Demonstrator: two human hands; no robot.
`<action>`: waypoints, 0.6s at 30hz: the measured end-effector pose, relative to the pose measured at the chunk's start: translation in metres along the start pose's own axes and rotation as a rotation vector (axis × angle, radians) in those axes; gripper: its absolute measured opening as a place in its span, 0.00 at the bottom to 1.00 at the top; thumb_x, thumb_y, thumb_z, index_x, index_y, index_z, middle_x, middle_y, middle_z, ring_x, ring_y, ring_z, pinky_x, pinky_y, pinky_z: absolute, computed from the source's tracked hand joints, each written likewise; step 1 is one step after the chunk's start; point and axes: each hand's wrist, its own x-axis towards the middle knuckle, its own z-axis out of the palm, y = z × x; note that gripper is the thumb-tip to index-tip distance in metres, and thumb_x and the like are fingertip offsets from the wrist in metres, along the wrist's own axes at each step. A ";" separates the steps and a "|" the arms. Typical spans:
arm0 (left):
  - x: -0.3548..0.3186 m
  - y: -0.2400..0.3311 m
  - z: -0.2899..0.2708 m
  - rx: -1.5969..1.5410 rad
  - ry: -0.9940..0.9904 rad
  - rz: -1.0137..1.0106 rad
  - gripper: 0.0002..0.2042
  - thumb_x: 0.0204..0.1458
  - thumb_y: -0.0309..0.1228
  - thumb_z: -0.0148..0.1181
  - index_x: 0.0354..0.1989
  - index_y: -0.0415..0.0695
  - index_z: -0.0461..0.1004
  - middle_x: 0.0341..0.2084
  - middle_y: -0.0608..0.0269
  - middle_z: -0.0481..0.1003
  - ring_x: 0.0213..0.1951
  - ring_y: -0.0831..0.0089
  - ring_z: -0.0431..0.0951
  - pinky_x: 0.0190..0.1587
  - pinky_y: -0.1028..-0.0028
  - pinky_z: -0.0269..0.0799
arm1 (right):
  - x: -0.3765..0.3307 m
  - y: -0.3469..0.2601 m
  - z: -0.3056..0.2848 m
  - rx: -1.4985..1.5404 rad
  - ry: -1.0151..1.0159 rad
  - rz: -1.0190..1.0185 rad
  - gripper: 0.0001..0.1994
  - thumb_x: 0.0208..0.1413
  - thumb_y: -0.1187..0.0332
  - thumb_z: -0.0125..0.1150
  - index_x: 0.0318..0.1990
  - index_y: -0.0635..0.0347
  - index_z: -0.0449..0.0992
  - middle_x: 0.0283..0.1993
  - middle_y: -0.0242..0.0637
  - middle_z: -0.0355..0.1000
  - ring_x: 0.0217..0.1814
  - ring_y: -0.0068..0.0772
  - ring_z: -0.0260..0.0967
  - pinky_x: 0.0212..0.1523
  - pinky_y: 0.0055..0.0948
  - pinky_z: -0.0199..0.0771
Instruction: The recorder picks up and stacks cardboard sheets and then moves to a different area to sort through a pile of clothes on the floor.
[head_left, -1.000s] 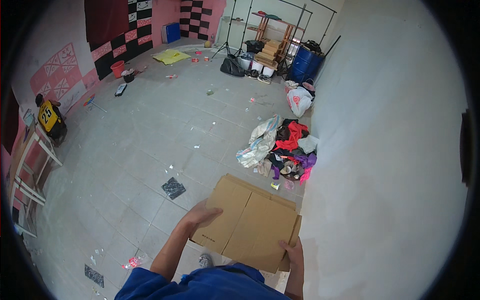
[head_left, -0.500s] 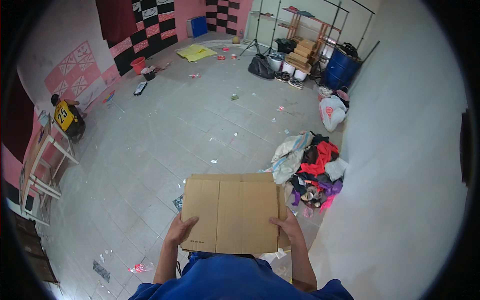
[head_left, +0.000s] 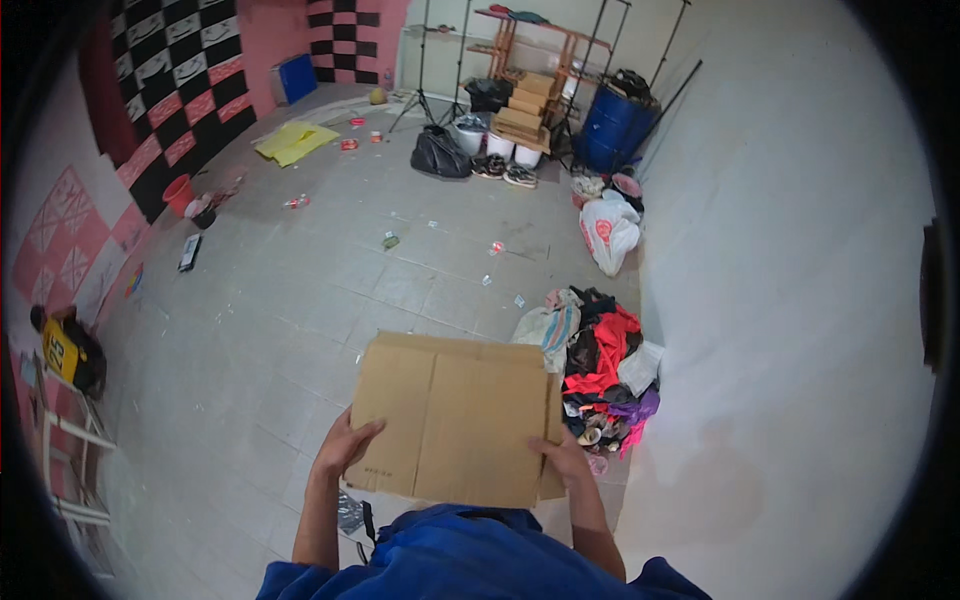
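Observation:
In front of my body I hold flattened cardboard [head_left: 450,420], brown and creased, with a second layer showing along its right edge. My left hand [head_left: 348,442] grips the lower left side, thumb on the upper face. At the lower right edge my right hand [head_left: 564,456] holds on in the same way. The fingers of both hands are hidden under the cardboard. Just beyond its right side a heap of clothes [head_left: 605,350] in red, black and purple lies on the floor by the wall.
White bag [head_left: 610,232] stands along the right wall. Farther back are a blue drum [head_left: 617,128], stacked cardboard boxes [head_left: 525,105], white buckets and a black bag [head_left: 440,153]. Litter dots the tiled floor [head_left: 300,290]. A person [head_left: 72,350] in yellow crouches at left near a white-legged table [head_left: 75,440].
My view has turned to the right, so the room has shifted left in it. The cardboard, still in both hands, is tilted slightly and now nearer the clothes heap in view.

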 end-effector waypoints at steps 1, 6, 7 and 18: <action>0.033 0.011 0.006 -0.041 -0.104 -0.021 0.27 0.47 0.27 0.62 0.55 0.34 0.60 0.46 0.55 0.71 0.46 0.69 0.72 0.50 0.71 0.68 | 0.008 -0.006 -0.004 0.057 0.040 0.004 0.23 0.47 0.73 0.62 0.53 0.63 0.67 0.46 0.34 0.71 0.47 0.28 0.69 0.47 0.28 0.68; 0.168 0.044 0.046 0.063 -0.285 -0.064 0.28 0.48 0.29 0.62 0.57 0.36 0.59 0.47 0.57 0.71 0.47 0.71 0.71 0.49 0.73 0.67 | 0.062 -0.029 -0.041 0.217 0.141 0.021 0.28 0.44 0.74 0.65 0.55 0.62 0.63 0.47 0.34 0.70 0.47 0.29 0.68 0.47 0.29 0.69; 0.192 0.047 0.057 0.050 -0.332 -0.031 0.28 0.48 0.30 0.62 0.57 0.36 0.59 0.47 0.57 0.71 0.47 0.70 0.71 0.50 0.72 0.67 | 0.077 -0.031 -0.048 0.224 0.162 0.018 0.30 0.43 0.75 0.65 0.56 0.61 0.62 0.47 0.35 0.70 0.47 0.29 0.68 0.47 0.30 0.69; 0.326 0.108 0.054 -0.026 -0.106 -0.188 0.27 0.48 0.31 0.60 0.56 0.37 0.60 0.47 0.57 0.71 0.46 0.70 0.72 0.47 0.71 0.69 | 0.307 -0.146 -0.051 0.148 -0.060 -0.142 0.29 0.41 0.81 0.62 0.54 0.63 0.61 0.46 0.36 0.69 0.46 0.29 0.68 0.46 0.29 0.70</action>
